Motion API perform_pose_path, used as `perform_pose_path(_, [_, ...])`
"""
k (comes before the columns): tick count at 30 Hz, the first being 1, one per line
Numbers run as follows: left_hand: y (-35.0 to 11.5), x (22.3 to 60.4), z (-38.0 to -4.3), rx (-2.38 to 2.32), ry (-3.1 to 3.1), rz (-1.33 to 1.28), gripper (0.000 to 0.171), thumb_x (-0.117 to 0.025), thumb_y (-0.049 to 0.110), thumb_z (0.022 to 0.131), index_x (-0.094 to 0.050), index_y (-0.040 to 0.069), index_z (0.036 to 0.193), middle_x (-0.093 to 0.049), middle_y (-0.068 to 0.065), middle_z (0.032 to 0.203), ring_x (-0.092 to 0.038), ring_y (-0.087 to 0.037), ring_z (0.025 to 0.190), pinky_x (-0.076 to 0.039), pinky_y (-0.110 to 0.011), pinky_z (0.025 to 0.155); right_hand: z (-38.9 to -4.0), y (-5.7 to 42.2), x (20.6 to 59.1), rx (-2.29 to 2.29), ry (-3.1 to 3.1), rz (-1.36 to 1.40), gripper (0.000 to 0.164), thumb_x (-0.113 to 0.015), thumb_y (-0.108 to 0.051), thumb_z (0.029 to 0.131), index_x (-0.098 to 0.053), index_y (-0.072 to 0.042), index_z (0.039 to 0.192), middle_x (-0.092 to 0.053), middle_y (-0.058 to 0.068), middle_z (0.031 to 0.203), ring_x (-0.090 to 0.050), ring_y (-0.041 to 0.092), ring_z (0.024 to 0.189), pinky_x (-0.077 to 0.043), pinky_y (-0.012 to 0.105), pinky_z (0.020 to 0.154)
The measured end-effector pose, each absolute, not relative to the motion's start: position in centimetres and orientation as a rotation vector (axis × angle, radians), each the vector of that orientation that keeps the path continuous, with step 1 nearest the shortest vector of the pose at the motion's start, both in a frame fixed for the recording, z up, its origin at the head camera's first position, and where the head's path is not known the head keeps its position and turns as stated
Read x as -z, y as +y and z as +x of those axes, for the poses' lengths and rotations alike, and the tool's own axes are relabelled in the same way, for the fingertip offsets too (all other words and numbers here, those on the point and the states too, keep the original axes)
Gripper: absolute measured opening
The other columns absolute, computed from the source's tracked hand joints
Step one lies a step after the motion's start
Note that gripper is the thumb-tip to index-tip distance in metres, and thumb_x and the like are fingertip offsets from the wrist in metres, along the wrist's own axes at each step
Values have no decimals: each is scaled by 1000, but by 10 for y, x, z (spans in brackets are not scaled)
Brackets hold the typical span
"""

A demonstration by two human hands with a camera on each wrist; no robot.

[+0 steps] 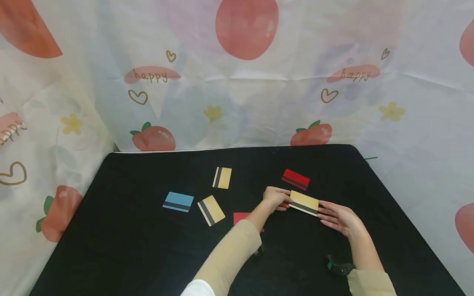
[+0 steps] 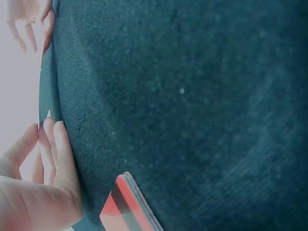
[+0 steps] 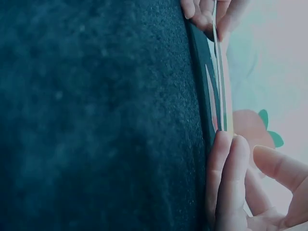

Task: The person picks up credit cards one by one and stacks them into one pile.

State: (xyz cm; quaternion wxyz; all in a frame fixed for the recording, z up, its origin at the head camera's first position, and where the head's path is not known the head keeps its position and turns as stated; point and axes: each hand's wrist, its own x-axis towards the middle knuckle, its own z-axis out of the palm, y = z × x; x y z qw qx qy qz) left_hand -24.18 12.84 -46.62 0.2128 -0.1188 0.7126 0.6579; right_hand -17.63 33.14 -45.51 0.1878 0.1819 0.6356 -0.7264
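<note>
A gold card (image 1: 304, 201) with a dark stripe and a pale lower edge is between the two hands, at the right of the table. My left hand (image 1: 275, 199) pinches its left end between thumb and fingers. At the right end, the fairly straight fingers of my right hand (image 1: 341, 218) touch the card's edge. In the right wrist view the card (image 3: 221, 91) shows edge-on as thin pale lines, and the right thumb (image 3: 276, 163) stands away from it. A red card (image 1: 241, 216) lies partly hidden under the left forearm; the left wrist view shows layered edges on this red card (image 2: 122, 207).
Another red card (image 1: 296, 179) lies just beyond the held card. Farther left lie a blue card (image 1: 178, 202) and two gold cards, one nearer (image 1: 211, 210) and one farther (image 1: 222, 178). Black cloth (image 1: 129, 246) covers the table; a printed curtain (image 1: 252, 102) hangs behind.
</note>
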Motion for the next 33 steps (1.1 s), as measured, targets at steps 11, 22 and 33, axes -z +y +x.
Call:
perform_pose_path(11, [122, 469, -242, -1902, 1869, -325, 28, -66, -9, 75, -71, 6, 99, -69, -11, 75, -60, -13, 49, -57, -31, 55, -177, 322, 455, 2045, 1850, 532, 22, -60, -14, 89, -68, -34, 91, -68, -11, 84, -66, 7, 77, -55, 23, 70])
perform_pose_path(22, [113, 468, -244, -1934, 1815, -313, 30, -65, -8, 77, -70, 6, 103, -69, -10, 77, -61, -12, 51, -57, -30, 56, -185, 311, 456, 2077, 1886, 657, 28, -71, -9, 78, -70, -33, 91, -67, -9, 77, -67, 7, 71, -55, 21, 65])
perform_pose_path(33, [99, 467, -245, -1957, 1803, -293, 30, -64, -9, 77, -70, 5, 104, -68, -11, 77, -59, -11, 48, -56, -28, 52, -187, 299, 457, 2087, 1882, 613, 59, -70, -7, 79, -47, -9, 133, -66, -6, 81, -67, 10, 72, -56, 24, 68])
